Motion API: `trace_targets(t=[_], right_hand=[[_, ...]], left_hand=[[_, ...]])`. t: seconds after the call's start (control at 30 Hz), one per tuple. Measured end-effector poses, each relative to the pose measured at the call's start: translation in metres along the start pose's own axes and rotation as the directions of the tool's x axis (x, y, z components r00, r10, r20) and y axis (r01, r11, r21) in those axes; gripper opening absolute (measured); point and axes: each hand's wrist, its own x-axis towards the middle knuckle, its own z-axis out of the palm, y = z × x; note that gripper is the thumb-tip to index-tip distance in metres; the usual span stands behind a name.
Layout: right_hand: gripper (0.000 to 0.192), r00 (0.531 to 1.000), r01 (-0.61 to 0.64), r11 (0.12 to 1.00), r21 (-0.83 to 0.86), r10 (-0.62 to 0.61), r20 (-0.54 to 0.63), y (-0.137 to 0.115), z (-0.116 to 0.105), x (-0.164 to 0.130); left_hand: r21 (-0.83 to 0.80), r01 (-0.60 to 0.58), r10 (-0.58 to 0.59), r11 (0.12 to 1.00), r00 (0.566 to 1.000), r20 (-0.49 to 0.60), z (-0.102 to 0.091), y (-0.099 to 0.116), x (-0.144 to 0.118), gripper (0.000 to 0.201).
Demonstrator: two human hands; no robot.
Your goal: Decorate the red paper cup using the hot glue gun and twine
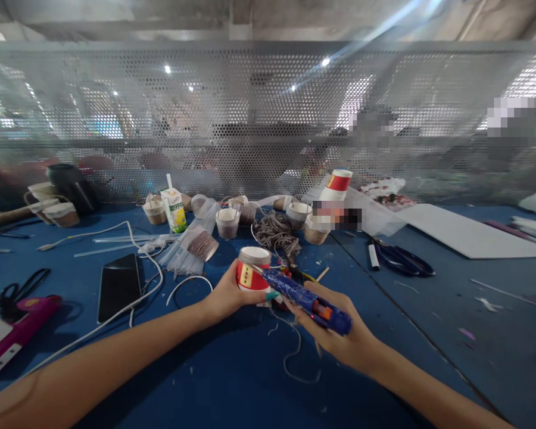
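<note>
My left hand [227,293] is closed around a red and white paper cup [246,277]. Grey cord [255,256] circles the cup just below its rim. In my right hand [346,342] is a blue hot glue gun [290,290], its nozzle at the corded side of the cup; whether the tip touches cannot be made out. Behind the cup lies a tangled heap of grey cord [277,232]. A loose strand of cord [295,363] trails on the table below my hands.
Several cord-wrapped cups, such as one cup [227,223], stand at the back near a perforated metal screen [268,107]. Glue sticks [172,253], a phone [120,289] and a white cable [154,286] lie left. To the right are scissors [404,260] and white board [469,232].
</note>
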Motion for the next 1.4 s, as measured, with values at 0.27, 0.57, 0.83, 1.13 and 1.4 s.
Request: trace_targets(t=[0.27,0.57,0.83,1.13,1.4], right_hand=[[0.02,0.999,-0.047,0.999,-0.012,0.046,-0.025,0.001,-0.001,0.0],[0.019,0.996,-0.088,0.996,0.027,0.089,-0.026,0.003,-0.004,-0.001],[0.014,0.995,-0.103,0.994,0.046,0.104,-0.011,0.008,-0.004,-0.002],[0.019,0.991,-0.131,0.99,0.057,0.132,-0.025,0.009,-0.004,-0.002],[0.019,0.981,-0.191,0.973,0.131,0.192,0.009,0.012,-0.006,0.0]], left_hand=[[-0.013,0.012,-0.012,1.0,1.0,0.011,-0.001,0.003,0.0,0.062],[-0.069,0.037,-0.033,0.997,0.998,0.051,-0.006,0.003,0.001,0.067],[-0.101,0.047,-0.038,0.994,0.995,0.093,-0.004,0.007,0.0,0.063],[-0.156,0.063,-0.049,0.986,0.995,0.089,-0.007,0.009,-0.001,0.058],[-0.153,0.049,-0.024,0.987,0.986,0.163,-0.007,0.009,-0.002,0.052]])
